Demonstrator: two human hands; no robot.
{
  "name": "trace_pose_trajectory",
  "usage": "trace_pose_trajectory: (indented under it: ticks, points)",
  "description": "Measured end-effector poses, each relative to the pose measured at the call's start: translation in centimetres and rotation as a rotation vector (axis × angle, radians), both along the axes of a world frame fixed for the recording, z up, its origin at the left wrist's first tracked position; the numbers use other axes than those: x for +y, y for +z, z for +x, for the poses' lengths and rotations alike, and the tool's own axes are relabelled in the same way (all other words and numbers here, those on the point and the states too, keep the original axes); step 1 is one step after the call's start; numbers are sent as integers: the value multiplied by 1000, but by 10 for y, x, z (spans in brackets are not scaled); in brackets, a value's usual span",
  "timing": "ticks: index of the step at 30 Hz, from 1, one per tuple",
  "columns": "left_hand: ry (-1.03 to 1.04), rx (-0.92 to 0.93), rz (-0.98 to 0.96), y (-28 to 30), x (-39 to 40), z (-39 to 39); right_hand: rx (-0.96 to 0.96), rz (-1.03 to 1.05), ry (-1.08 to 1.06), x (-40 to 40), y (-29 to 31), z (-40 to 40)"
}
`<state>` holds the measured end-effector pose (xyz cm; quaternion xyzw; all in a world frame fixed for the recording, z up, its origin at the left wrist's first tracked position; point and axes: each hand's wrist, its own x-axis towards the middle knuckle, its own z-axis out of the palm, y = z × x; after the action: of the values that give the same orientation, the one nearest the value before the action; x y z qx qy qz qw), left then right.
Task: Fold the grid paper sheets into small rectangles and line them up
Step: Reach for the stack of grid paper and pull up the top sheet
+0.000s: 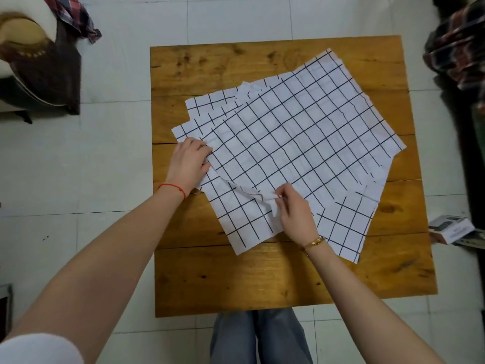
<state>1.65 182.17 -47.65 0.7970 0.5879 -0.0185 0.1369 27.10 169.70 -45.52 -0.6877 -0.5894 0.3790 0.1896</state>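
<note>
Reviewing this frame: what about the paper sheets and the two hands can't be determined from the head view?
- Sheet count: the grid paper sheets overlap on the wooden table, so lower ones are mostly covered by the top sheet.
- Left hand: fingertips hidden at the paper edge; grip unclear.
- Right hand: pinches a crumpled corner; which sheet it belongs to is unclear.
- Box on the floor: print too small and blurred.

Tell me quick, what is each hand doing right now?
Left hand: fingers curled on the top grid sheet's left edge.
Right hand: fingers pinching that sheet's lifted near corner.
</note>
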Motion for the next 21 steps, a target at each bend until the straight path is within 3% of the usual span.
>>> trace_pose_trajectory:
  ticks: [6,10,13,21]
  points:
    - [86,-130,52,14,-11,5,99,17,-54,12,34,11]
    - [88,-209,29,39,-17,3,-31,-32,-30,17,53,20]
    - [110,-271,25,65,-21,-1,-151,73,32,18,71,28]
    - [274,-537,64,158,-32,-6,-121,181,6,27,158,60]
